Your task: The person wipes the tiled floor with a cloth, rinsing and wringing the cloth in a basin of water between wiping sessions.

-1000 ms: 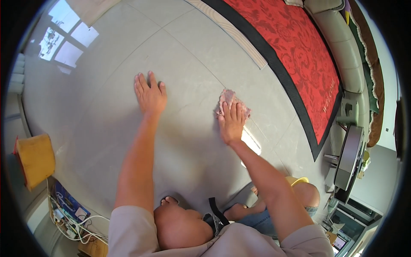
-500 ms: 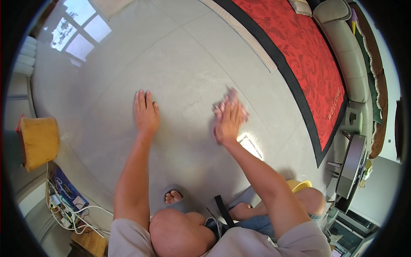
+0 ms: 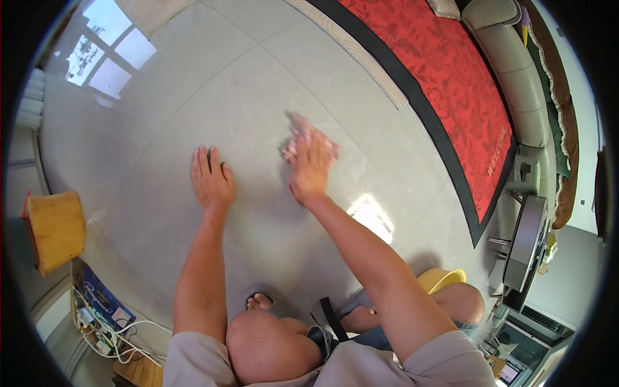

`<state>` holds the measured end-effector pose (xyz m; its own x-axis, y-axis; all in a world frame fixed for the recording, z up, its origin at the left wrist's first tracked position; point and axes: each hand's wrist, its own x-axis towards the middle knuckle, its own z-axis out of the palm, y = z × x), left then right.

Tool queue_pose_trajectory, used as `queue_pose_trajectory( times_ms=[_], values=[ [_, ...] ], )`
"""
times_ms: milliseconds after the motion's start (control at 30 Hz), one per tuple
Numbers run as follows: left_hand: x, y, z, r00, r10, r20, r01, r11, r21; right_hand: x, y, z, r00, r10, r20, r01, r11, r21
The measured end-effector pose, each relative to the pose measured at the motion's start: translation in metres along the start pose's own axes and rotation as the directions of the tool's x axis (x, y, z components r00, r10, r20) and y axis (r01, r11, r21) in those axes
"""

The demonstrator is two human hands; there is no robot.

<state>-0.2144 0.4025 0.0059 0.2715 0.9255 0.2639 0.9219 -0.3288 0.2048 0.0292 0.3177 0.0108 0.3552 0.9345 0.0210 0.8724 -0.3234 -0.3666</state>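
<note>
My left hand (image 3: 212,180) rests palm down on the grey tiled floor (image 3: 155,238), its fingers stretched out and nothing in them. To its right, my right hand (image 3: 310,169) is bearing down on a crumpled pink cloth (image 3: 329,149), partly blurred by motion. The cloth bunches out past the fingertips and to both sides; what lies under the palm is hidden. My knees are bent close to the floor, with a foot in a grey slipper (image 3: 260,302) below the left hand.
A red patterned mat (image 3: 438,84) with a black border lies at the upper right, beside a grey sofa (image 3: 509,71). A yellow basin (image 3: 442,280) is by my right knee. Left stand a yellow bag-like box (image 3: 57,229), a blue box (image 3: 103,293) and tangled white cables (image 3: 119,335).
My right hand has swept the pink cloth leftward over the floor, closer to my left hand. My left hand stays flat on the floor; the view has shifted slightly.
</note>
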Motion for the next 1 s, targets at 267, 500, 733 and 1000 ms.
queue_pose_trajectory(
  times_ms=[267, 500, 733, 1000],
  values=[
    [0.002, 0.014, -0.008, 1.0, -0.021, 0.021, 0.021, 1.0, -0.002, -0.018, 0.044, -0.009, 0.929, 0.341, -0.142, -0.361, 0.919, -0.158],
    [0.003, 0.003, 0.004, 1.0, -0.011, -0.012, 0.011, 0.999, 0.047, 0.095, -0.004, -0.014, 0.993, -0.062, 0.096, 0.067, 0.997, -0.05],
    [-0.002, 0.008, -0.007, 0.998, -0.049, 0.028, 0.05, 0.999, -0.013, -0.025, 0.081, -0.038, 0.996, 0.071, 0.059, -0.066, 0.995, -0.075],
    [0.004, 0.014, -0.006, 0.999, 0.017, 0.032, -0.016, 1.0, -0.019, -0.025, -0.016, 0.008, 0.937, 0.335, -0.1, -0.346, 0.929, -0.128]
  ],
)
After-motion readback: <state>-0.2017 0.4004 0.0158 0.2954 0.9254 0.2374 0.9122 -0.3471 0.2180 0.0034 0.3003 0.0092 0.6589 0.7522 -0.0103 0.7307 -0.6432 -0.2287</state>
